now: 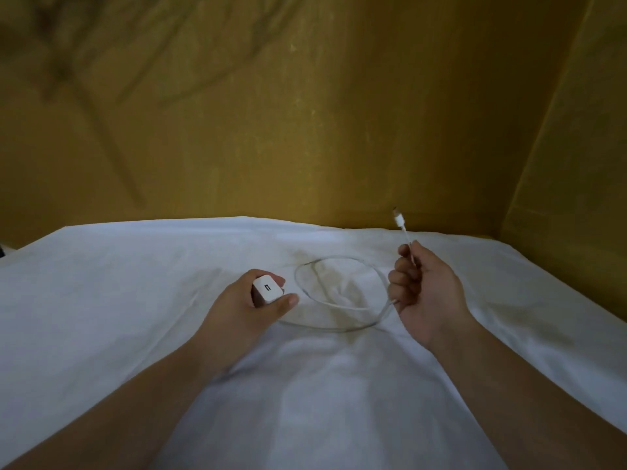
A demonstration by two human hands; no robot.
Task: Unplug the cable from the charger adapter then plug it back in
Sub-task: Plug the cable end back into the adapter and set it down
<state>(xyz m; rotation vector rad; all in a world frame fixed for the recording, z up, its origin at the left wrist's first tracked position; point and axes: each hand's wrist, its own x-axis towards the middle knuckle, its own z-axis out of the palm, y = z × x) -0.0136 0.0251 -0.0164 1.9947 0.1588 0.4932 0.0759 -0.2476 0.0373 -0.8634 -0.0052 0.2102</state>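
My left hand (247, 308) grips a small white charger adapter (267, 289) just above the sheet, its empty port facing up toward me. My right hand (422, 288) is closed around a white cable (334, 305) a short way below its plug (398, 219), which sticks up free in the air, apart from the adapter. The slack of the cable lies in a loose loop on the sheet between my two hands.
A white sheet (135, 283) covers the surface, wrinkled and stained near the cable loop. A mustard-yellow wall (305, 113) rises directly behind it, with a corner at the right (529, 164). A dark object shows at the far left edge (1, 251).
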